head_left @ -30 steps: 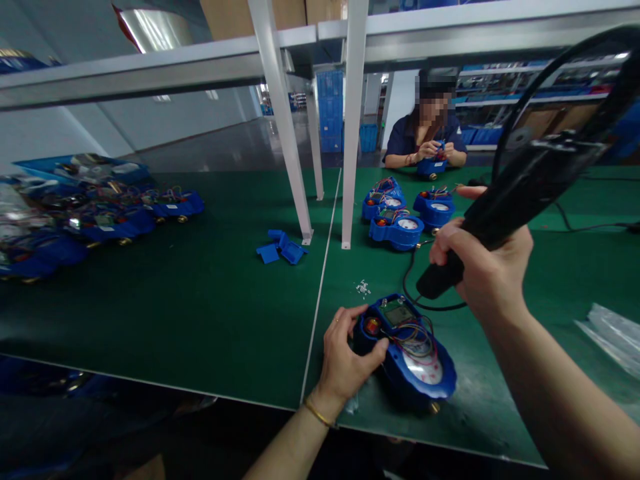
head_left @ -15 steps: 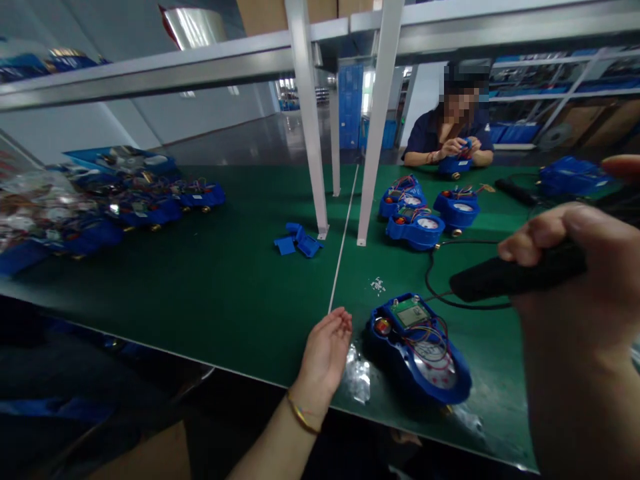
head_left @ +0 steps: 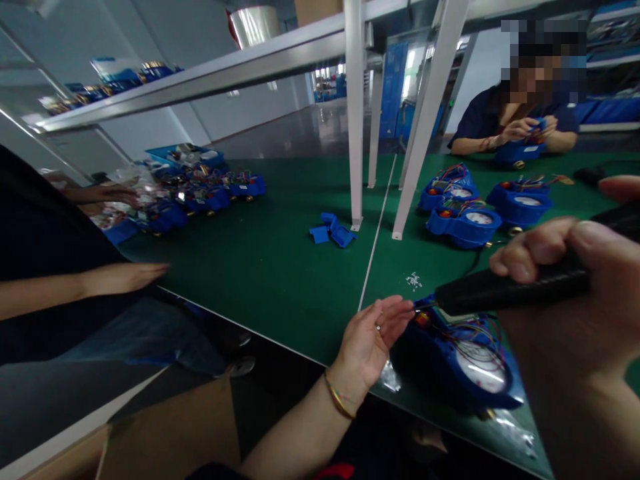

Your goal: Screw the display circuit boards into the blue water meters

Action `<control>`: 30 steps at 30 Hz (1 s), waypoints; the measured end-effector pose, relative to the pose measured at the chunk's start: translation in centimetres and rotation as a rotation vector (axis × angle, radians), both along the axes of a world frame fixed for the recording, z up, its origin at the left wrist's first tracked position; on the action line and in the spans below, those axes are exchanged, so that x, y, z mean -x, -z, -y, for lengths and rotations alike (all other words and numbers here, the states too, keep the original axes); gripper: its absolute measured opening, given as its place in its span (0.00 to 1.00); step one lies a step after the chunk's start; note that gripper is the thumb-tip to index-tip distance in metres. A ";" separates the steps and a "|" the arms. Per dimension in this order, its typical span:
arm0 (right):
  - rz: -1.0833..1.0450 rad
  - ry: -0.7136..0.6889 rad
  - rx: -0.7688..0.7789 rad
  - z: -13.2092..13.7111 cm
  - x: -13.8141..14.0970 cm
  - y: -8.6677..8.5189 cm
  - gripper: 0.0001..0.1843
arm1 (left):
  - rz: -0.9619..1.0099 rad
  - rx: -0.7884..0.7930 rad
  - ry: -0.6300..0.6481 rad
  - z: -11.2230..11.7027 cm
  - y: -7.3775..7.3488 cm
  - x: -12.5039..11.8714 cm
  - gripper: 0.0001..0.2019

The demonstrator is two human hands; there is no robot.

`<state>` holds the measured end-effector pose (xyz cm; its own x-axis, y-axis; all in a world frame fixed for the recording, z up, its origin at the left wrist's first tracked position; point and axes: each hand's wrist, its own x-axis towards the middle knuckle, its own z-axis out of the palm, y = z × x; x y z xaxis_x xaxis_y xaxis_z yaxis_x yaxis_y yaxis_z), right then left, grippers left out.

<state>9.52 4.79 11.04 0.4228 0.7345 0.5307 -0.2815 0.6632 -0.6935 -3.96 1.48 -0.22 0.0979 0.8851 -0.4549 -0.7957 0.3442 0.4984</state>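
Observation:
My right hand is wrapped round a black electric screwdriver. Its thin bit points left and ends at the fingertips of my left hand. That hand is palm up with its fingers stretched out; a small shiny speck shows on it, too small to name. Just right of it lies a blue meter housing with a round white dial, coloured wires and a partly hidden circuit board. The screwdriver and my right hand cover part of the housing.
Several similar blue meters stand farther back, near a co-worker handling one. Small white bits and blue plastic pieces lie on the green table. Shelf posts rise mid-table. Another person's hand is at left.
The screwdriver bit has moved from the circuit board's right side to my left fingertips. My left hand has come up against the housing. The view has turned left, and another person appears there.

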 end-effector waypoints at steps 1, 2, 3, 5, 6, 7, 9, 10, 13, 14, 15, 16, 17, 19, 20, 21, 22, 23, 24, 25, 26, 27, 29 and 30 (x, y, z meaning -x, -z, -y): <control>-0.016 -0.016 0.002 0.0 0.4 0.1 0.07 | -0.017 -0.019 0.013 0.1 0.0 -0.1 0.14; -0.031 -0.028 0.003 0.0 0.8 0.1 0.06 | -0.029 -0.038 0.030 0.2 -0.1 -0.1 0.14; -0.038 -0.038 0.005 0.0 1.0 0.1 0.06 | -0.039 -0.056 0.047 0.3 -0.1 -0.2 0.14; -0.031 -0.054 0.012 -0.1 1.3 0.3 0.07 | -0.047 -0.089 0.074 0.4 -0.1 -0.2 0.13; -0.023 -0.062 0.012 -0.1 1.4 0.3 0.09 | -0.046 -0.104 0.084 0.5 -0.1 -0.2 0.13; -0.014 -0.071 0.010 -0.1 1.4 0.4 0.10 | -0.046 -0.117 0.091 0.5 -0.1 -0.2 0.13; -0.004 -0.085 0.001 -0.1 1.5 0.4 0.09 | -0.040 -0.136 0.100 0.6 -0.1 -0.2 0.13; -0.003 -0.087 -0.006 0.0 1.6 0.4 0.08 | -0.038 -0.142 0.105 0.6 0.0 -0.2 0.13; 0.003 -0.094 -0.012 0.1 1.6 0.5 0.06 | -0.044 -0.148 0.118 0.6 0.1 -0.3 0.14; 0.008 -0.096 -0.010 0.1 1.6 0.5 0.06 | -0.050 -0.145 0.120 0.7 0.2 -0.4 0.14; 0.013 -0.097 -0.008 0.2 1.5 0.5 0.06 | -0.059 -0.142 0.121 0.7 0.2 -0.5 0.14; 0.015 -0.095 -0.007 0.2 1.5 0.6 0.06 | -0.068 -0.137 0.121 0.7 0.1 -0.5 0.14; 0.017 -0.095 -0.007 0.2 1.4 0.6 0.06 | -0.076 -0.131 0.122 0.7 0.1 -0.6 0.14; 0.017 -0.093 -0.012 0.3 1.3 0.6 0.06 | -0.091 -0.115 0.126 0.6 -0.1 -0.7 0.14; 0.018 -0.096 -0.009 0.3 1.2 0.6 0.06 | -0.100 -0.107 0.127 0.6 -0.2 -0.8 0.14; 0.017 -0.100 0.000 0.3 1.2 0.6 0.06 | -0.111 -0.099 0.129 0.5 -0.2 -0.9 0.14; 0.016 -0.104 0.008 0.4 1.2 0.6 0.06 | -0.124 -0.091 0.132 0.5 -0.3 -0.9 0.14; 0.016 -0.107 0.014 0.4 1.2 0.5 0.06 | -0.134 -0.086 0.136 0.5 -0.3 -1.0 0.15; 0.014 -0.106 0.020 0.5 1.1 0.5 0.07 | -0.141 -0.085 0.142 0.4 -0.3 -1.0 0.15; 0.012 -0.105 0.022 0.5 1.1 0.4 0.09 | -0.143 -0.087 0.150 0.4 -0.3 -1.1 0.15; 0.006 -0.101 0.021 0.5 1.1 0.4 0.11 | -0.143 -0.092 0.155 0.4 -0.3 -1.1 0.15; 0.000 -0.100 0.023 0.5 1.0 0.4 0.14 | -0.141 -0.098 0.157 0.5 -0.3 -1.1 0.15; -0.011 -0.100 0.032 0.4 0.8 0.5 0.17 | -0.138 -0.100 0.152 0.6 -0.4 -1.2 0.16; -0.012 -0.103 0.030 0.4 0.7 0.6 0.17 | -0.138 -0.095 0.144 0.6 -0.5 -1.3 0.15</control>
